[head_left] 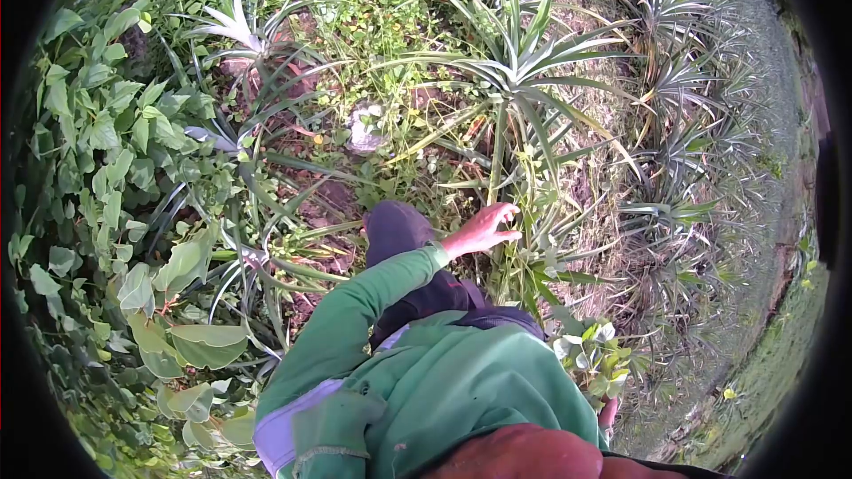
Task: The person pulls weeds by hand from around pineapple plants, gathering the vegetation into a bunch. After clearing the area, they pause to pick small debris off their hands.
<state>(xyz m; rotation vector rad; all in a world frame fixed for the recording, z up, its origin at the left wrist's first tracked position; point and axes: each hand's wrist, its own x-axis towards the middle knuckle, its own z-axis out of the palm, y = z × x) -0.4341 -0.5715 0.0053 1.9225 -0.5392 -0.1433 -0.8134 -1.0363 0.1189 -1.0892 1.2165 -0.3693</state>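
My left hand (484, 231) reaches across in front of my body, its fingers curved with a gap between thumb and fingertips. It holds nothing that I can see. Just beyond the fingertips are thin green weed stems (532, 204) at the foot of a tall pineapple plant (515, 75). At my right side, mostly hidden by my green shirt, my right hand (608, 412) is closed around a bunch of pulled leafy weeds (596, 359). The leaves stick out above the hand, and most of its fingers are out of sight.
Dense leafy vines (106, 151) cover the left side. Smaller pineapple plants (253, 40) with spiky leaves stand among the weeds there. A pale stone-like lump (365, 129) lies ahead. Rows of pineapple plants (670, 80) run along the right. My dark-trousered knee (395, 226) is below my left arm.
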